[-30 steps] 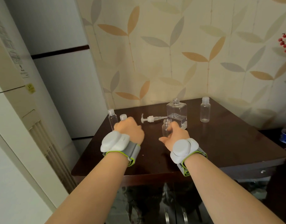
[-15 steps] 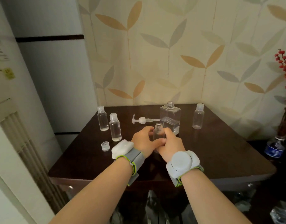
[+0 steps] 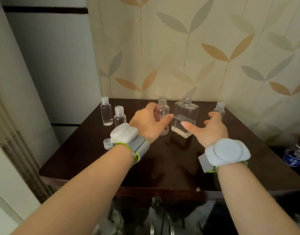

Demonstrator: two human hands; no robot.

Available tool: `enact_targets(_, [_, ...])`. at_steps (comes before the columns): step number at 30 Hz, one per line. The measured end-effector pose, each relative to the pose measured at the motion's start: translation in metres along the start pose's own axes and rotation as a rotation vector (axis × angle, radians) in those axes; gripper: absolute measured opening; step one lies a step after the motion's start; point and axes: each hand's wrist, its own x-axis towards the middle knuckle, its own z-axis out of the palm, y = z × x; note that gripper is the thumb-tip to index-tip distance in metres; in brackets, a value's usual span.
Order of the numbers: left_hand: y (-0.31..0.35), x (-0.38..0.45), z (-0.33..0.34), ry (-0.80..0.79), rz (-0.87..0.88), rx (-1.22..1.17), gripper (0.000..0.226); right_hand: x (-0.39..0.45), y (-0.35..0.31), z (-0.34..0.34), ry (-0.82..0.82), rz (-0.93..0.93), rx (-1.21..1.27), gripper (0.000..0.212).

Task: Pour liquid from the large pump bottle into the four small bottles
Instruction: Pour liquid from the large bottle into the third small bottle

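Clear plastic is nearly everything on the dark wooden bench (image 3: pixel 95 160). Far left, two capped small bottles (image 3: pixel 106 111) stand upright side by side near the back corner, both apparently holding clear liquid; parked out of the working area, they look finished with. In front of them a loose cap (image 3: pixel 106 143) lies mouth up, half hidden by the grey wristband, most likely belonging to the bottle now in hand.

The left hand (image 3: pixel 146 123) grips the uncapped small bottle (image 3: pixel 162 114) around its body, fingers curled, holding it upright with the neck free, a sensible way to steady a light bottle for filling. Whether its base rests on the bench or hovers just above is hard to tell, and its liquid level is lost behind the fingers.

Just beside it stands the large pump bottle (image 3: pixel 184 117), square, pump removed, threaded neck open, roughly a third full. The right hand (image 3: pixel 212 128) is spread with nothing in it, thumb and fingers on either side of that bottle's right flank without touching, seemingly shaped to take it for pouring.

Behind that hand a fourth small bottle (image 3: pixel 219 108) stands capped, mostly hidden; its contents cannot be judged. The pump itself is not visible.
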Motion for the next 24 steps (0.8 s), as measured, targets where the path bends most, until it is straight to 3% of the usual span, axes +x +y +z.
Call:
enact_targets(7, [-0.015,0.006,0.015,-0.046,0.146,0.148,0.034,0.040,-0.001,0.014,-0.119,-0.013,-0.067,0.087])
enact_targets(12, [-0.017,0.021,0.025,-0.071,0.190,0.245,0.034,0.049,0.000,0.014,-0.178,-0.120,0.014,0.047])
enact_targets(14, [-0.020,0.023,0.029,-0.037,0.212,0.262,0.034,0.049,0.003,0.013,-0.174,-0.189,0.042,0.041])
enact_targets(24, [-0.012,0.044,0.026,-0.059,0.301,0.351,0.055,0.068,-0.005,0.020,-0.063,-0.442,0.047,0.054])
